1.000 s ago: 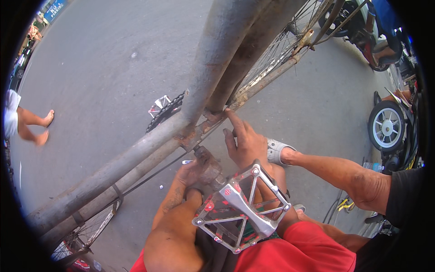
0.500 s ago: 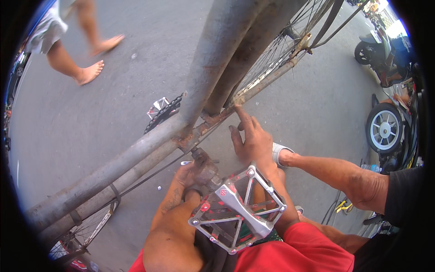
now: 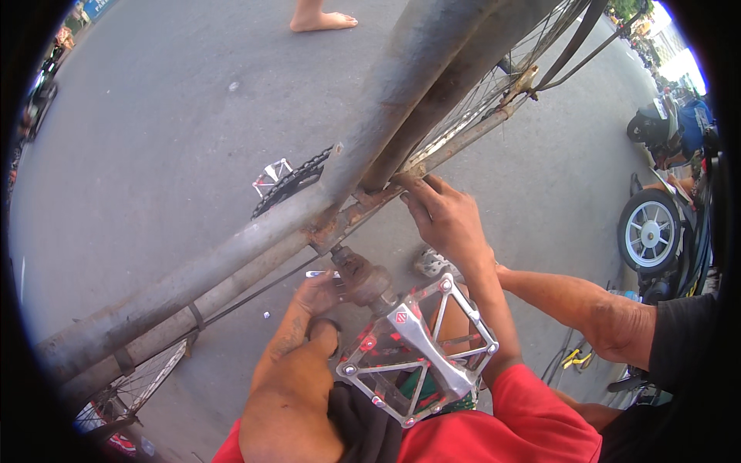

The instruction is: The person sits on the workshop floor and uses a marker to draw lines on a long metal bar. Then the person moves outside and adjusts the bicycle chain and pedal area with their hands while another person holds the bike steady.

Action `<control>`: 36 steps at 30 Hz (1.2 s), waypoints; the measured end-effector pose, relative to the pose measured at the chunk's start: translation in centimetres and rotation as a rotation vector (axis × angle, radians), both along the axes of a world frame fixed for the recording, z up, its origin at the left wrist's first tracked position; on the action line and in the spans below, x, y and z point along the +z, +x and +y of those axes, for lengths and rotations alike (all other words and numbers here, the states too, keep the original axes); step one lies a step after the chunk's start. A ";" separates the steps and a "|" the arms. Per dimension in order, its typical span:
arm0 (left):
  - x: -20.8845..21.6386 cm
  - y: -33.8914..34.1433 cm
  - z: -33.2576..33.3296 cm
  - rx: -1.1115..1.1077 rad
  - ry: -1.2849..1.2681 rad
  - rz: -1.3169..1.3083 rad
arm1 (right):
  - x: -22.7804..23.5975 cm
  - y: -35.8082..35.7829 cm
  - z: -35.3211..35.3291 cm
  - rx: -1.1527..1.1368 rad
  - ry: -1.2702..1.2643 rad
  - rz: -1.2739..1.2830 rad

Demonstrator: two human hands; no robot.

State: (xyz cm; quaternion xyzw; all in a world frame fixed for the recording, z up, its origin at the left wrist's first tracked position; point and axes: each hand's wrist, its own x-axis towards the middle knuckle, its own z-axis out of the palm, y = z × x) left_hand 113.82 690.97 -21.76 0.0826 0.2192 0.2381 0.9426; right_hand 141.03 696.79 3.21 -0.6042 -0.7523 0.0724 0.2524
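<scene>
A bicycle frame with worn grey tubes (image 3: 197, 274) and a rusty joint where they meet lies before me. From that joint, a crank (image 3: 359, 278) with a thick rusty end comes toward me, bearing a silver and red platform pedal (image 3: 432, 347). My left hand (image 3: 316, 295) is closed behind the crank on a slim silvery piece (image 3: 322, 274), its fingers partly hidden. My right hand (image 3: 451, 220) has its fingers bent against the rear lower tube (image 3: 459, 148), beside the joint. Across the frame are the chain (image 3: 289, 184) and the other pedal (image 3: 272, 176).
Someone's bent leg (image 3: 563, 301) in black clothing reaches in from the right, behind my right forearm. A bare foot (image 3: 324, 21) stands at the far edge. A motorbike wheel (image 3: 651, 231) and a yellow-handled tool (image 3: 575, 357) are on the right.
My right hand has gone from a stretched index finger on the tube to bent fingers closed against it. The barefoot person has moved right. The view has shifted slightly.
</scene>
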 end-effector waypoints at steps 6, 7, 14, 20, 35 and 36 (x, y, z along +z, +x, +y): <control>-0.5 -0.2 0.5 -0.002 -0.022 -0.001 | -0.6 0.2 2.0 0.100 0.098 -0.111; -0.9 -0.2 0.6 -0.004 -0.038 -0.117 | -0.9 0.3 2.1 0.106 0.114 -0.123; -3.3 -0.3 -0.5 0.019 -0.067 0.045 | -1.9 0.2 0.3 0.023 0.159 0.091; -3.3 -0.5 -0.4 -0.036 -0.154 -0.001 | -2.5 -0.6 0.5 0.037 0.140 0.084; -4.9 -0.1 -1.2 0.119 -0.066 -0.012 | -7.1 0.1 0.2 -0.018 0.399 0.119; -5.2 -0.2 -1.3 0.139 -0.073 0.019 | -7.5 -0.4 -0.1 -0.039 0.390 0.259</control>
